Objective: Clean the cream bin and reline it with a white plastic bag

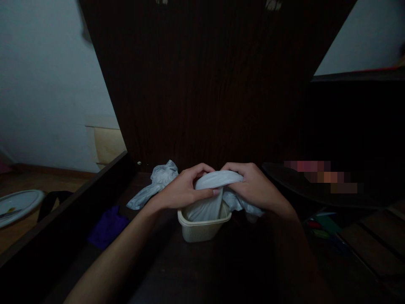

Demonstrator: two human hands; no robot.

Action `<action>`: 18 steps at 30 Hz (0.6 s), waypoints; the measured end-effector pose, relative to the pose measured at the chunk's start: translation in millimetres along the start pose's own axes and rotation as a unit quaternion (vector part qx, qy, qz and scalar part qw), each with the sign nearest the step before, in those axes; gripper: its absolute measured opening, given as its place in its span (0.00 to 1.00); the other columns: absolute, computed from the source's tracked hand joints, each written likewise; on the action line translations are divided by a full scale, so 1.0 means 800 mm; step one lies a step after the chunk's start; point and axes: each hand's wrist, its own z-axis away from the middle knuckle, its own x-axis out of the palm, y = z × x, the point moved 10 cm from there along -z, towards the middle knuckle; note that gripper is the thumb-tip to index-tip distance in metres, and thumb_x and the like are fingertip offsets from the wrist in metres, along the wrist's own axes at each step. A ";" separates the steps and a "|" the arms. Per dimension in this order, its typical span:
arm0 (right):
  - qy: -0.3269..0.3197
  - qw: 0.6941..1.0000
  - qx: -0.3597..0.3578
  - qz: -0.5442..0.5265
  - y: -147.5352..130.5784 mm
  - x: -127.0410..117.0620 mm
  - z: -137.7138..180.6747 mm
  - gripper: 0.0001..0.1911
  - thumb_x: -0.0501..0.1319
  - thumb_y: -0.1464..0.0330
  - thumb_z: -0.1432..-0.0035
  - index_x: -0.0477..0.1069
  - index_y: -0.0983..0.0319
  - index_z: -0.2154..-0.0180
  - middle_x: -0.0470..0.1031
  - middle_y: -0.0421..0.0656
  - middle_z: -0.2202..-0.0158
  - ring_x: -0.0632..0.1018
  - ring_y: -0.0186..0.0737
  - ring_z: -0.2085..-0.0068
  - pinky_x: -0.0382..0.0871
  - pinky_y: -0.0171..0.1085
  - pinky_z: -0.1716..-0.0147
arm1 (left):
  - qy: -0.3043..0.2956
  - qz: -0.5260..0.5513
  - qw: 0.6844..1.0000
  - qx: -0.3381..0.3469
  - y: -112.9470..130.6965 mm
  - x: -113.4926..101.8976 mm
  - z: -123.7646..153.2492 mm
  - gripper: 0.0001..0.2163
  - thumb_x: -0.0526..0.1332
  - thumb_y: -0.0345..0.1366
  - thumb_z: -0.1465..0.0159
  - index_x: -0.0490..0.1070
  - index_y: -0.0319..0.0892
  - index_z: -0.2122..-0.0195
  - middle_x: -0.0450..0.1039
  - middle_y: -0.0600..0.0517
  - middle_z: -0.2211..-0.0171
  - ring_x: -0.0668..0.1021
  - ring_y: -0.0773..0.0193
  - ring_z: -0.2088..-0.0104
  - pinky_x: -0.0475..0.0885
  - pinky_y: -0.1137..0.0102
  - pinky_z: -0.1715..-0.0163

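Note:
A whitish plastic bag (209, 202) hangs down into a small cream plastic container (202, 232) in front of me. My left hand (180, 188) is closed on the bag's left side, with the thumb pressed over its rolled upper edge. Round the right side of that edge, my right hand (249, 183) grips the bag too, its fingers partly hidden inside the fold. Some loose plastic droops below my right hand, to the right of the container. Whatever the bag may hold is hidden.
Left of the container lies another crumpled whitish bag (163, 177), with a purple cloth-like piece (109, 226) nearer me. A dark wooden panel (205, 84) rises behind. Small coloured items (322, 228) lie at the right, and a low dark ledge (79, 202) runs along the left.

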 end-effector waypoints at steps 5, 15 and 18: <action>0.005 0.999 -0.001 0.035 -0.011 0.014 -0.001 0.10 0.62 0.75 0.50 0.76 0.61 0.64 0.79 0.38 0.68 0.77 0.38 0.67 0.62 0.33 0.69 | 0.049 -0.088 0.995 0.020 0.013 -0.007 0.004 0.24 0.72 0.39 0.43 0.71 0.41 0.46 0.78 0.50 0.57 0.79 0.60 0.59 0.72 0.68 0.58; -0.056 0.993 0.009 -0.099 -0.001 0.018 0.006 0.19 0.65 0.72 0.46 0.70 0.60 0.51 0.78 0.39 0.63 0.77 0.38 0.63 0.67 0.34 0.65 | 0.061 -0.168 0.983 0.044 0.013 -0.017 0.002 0.12 0.58 0.26 0.40 0.80 0.41 0.61 0.82 0.53 0.65 0.81 0.62 0.65 0.70 0.73 0.65; -0.139 0.971 0.062 -0.186 0.007 0.038 0.012 0.25 0.65 0.70 0.44 0.64 0.60 0.45 0.78 0.38 0.66 0.77 0.38 0.64 0.68 0.35 0.65 | 0.068 -0.199 0.977 0.035 0.011 -0.020 0.002 0.11 0.58 0.26 0.41 0.78 0.40 0.63 0.81 0.53 0.67 0.80 0.63 0.67 0.69 0.73 0.67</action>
